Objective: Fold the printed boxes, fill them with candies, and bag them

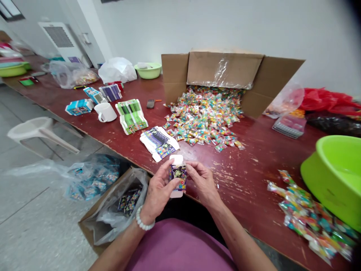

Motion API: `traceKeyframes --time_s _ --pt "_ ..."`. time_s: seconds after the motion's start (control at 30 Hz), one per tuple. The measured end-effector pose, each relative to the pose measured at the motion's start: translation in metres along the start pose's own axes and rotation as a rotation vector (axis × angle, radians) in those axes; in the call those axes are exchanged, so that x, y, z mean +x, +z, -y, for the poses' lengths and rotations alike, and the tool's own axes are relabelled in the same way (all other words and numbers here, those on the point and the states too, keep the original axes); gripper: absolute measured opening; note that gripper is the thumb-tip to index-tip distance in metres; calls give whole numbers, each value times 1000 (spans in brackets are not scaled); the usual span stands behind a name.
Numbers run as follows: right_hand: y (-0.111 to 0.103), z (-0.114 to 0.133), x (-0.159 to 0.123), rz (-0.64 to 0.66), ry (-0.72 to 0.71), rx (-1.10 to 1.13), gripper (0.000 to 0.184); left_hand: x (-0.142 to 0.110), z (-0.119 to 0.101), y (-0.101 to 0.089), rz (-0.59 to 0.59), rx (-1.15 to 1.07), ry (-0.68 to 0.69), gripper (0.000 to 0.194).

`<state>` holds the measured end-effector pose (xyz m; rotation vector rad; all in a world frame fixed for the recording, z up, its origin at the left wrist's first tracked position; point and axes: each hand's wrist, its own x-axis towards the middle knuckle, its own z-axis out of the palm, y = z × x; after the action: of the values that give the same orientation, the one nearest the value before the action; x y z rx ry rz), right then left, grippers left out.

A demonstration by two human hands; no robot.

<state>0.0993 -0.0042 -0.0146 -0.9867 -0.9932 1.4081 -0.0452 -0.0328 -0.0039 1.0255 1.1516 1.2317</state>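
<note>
Between my two hands is a small purple printed candy box [177,174], its white end flaps sticking out at top and bottom. My left hand [159,188] grips it from the left, thumb across the front. At its upper right edge, the fingers of my right hand [201,184] pinch the box. Just beyond, a stack of flat purple cartons [160,143] lies on the red table [234,169]. Wrapped candies [205,116] spill in a heap from a cardboard box [225,69] lying on its side.
Green cartons [131,116], a white mug [105,112] and blue cartons [79,107] are at the left. A green basin [335,177] and loose candies [310,214] lie right. Below the table edge stands a lined carton [113,214] with filled boxes, beside a white stool [42,130].
</note>
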Motion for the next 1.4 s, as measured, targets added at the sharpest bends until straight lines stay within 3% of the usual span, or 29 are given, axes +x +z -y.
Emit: traceKeyframes --time_s 0.2,0.33,0.47,0.6,0.73,0.83,0.97,1.03,1.1,1.17,1.3,1.4 --pt "-17 1 7 114 147 36 22 2 -3 -8 116 -27 -63 32" --pt "-20 9 10 174 228 105 37 1 -2 -13 186 37 -72 29" --pt "-16 12 8 230 177 57 34 0 -2 -14 205 53 -52 27" --pt "-11 4 5 141 35 10 47 0 -5 -13 189 12 -58 28" --pt "-15 -1 1 118 -85 -220 22 1 -4 -12 147 -42 -66 32" --pt "-18 1 1 179 -126 -354 19 1 1 -10 132 -42 -56 31" --pt "-14 6 7 141 -104 -240 15 0 4 -6 133 -55 -43 34" --pt "-10 9 10 103 -61 -119 25 -1 2 -5 125 -90 -39 48" --pt "-7 12 10 123 -2 -56 30 -2 -2 -4 99 -138 -70 72" --pt "-5 15 7 150 30 -63 22 -3 -5 -4 108 -197 -162 84" --pt "-7 18 -3 168 48 -98 21 -4 -5 -3 291 -321 -413 62" --pt "-13 21 -6 273 41 -143 22 -3 0 0 278 -330 -456 67"
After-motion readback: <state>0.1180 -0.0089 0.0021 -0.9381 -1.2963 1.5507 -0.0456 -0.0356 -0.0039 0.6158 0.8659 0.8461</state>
